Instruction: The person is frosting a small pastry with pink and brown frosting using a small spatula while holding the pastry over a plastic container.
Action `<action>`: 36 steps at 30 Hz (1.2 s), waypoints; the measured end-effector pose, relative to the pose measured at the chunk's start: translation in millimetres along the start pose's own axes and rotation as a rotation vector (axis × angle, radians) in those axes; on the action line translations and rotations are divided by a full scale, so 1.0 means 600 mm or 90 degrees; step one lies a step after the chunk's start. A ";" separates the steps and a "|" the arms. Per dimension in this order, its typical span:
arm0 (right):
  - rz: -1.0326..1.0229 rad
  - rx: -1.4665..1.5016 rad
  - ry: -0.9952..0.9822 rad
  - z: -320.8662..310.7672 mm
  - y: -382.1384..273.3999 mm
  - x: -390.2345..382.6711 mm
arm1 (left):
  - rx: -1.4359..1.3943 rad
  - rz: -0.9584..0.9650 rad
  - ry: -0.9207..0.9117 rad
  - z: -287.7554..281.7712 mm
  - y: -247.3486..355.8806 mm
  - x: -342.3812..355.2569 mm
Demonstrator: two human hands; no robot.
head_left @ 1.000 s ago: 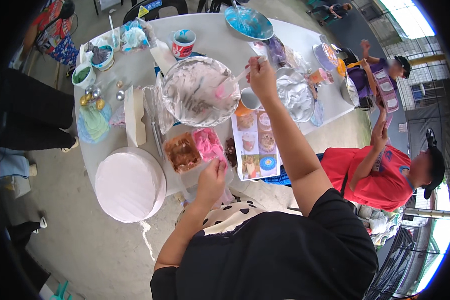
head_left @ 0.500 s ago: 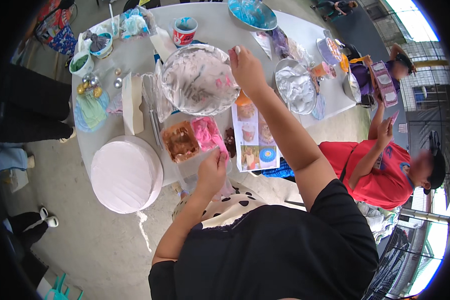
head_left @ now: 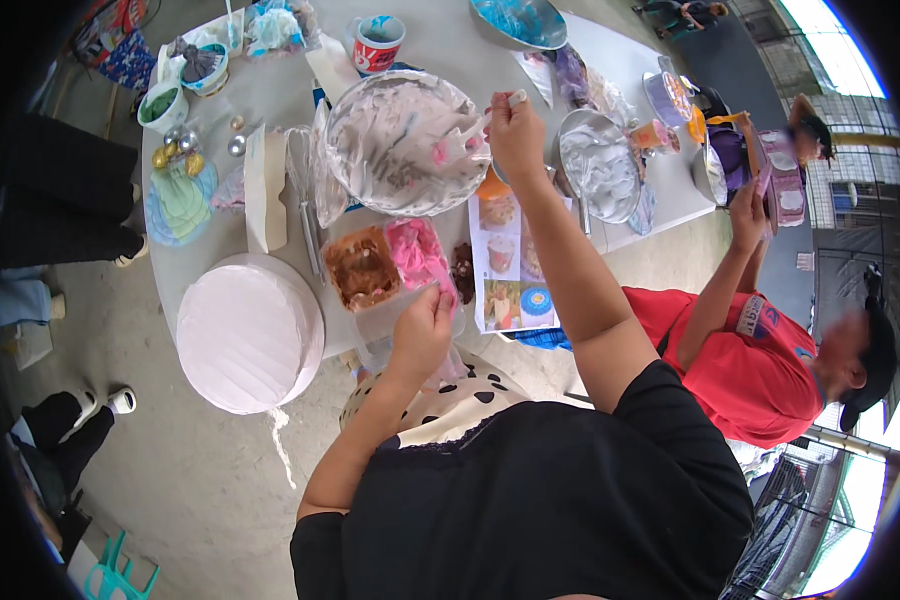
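Note:
A wide metal bowl (head_left: 345, 180) holds pale frosting with several pink dabs. My right hand (head_left: 517, 135) is closed around a white-ended utensil (head_left: 518, 97) at the bowl's right rim. Its lower end is hidden by frosting, so I cannot make out its kind. Nearer me, my left hand (head_left: 422, 325) pinches what looks like a clear plastic bag (head_left: 448, 370) smeared with pink, beside a two-part container. One compartment holds brown frosting (head_left: 360, 268), the other pink frosting (head_left: 415, 250). A round, pale pink frosted cake (head_left: 250, 335) stands left of my left hand.
A whisk (head_left: 300, 165) and a long white box (head_left: 266, 190) lie left of the bowl. To the right are a picture sheet (head_left: 500, 290) and a bowl of white frosting (head_left: 600, 165). A person in a red shirt (head_left: 730, 370) stands at the right.
My right hand has shifted right and slightly down, and pale frosting now stretches between it and the bowl. My left hand stays by the container. The person in red has moved their raised hand.

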State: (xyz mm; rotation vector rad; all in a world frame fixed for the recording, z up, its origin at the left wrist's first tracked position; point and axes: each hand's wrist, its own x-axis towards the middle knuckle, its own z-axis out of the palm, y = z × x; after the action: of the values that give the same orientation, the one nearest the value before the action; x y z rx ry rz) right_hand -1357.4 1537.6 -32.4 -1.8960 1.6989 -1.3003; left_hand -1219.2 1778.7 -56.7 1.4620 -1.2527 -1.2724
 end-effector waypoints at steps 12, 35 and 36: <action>0.456 0.480 0.045 -0.054 0.044 -0.038 | 0.036 -0.014 -0.022 -0.004 0.004 -0.018; 0.432 0.870 0.066 -0.201 0.024 -0.333 | 0.198 0.094 -0.003 0.005 -0.015 -0.030; 0.426 0.872 0.069 -0.199 0.022 -0.334 | 0.190 0.101 -0.002 0.007 -0.016 -0.030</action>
State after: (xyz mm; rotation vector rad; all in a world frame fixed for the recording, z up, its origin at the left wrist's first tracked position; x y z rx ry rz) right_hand -1436.9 1755.8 -61.0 -0.4287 0.8085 -1.5643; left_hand -1222.0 1798.4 -63.2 1.5291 -1.5801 -1.0147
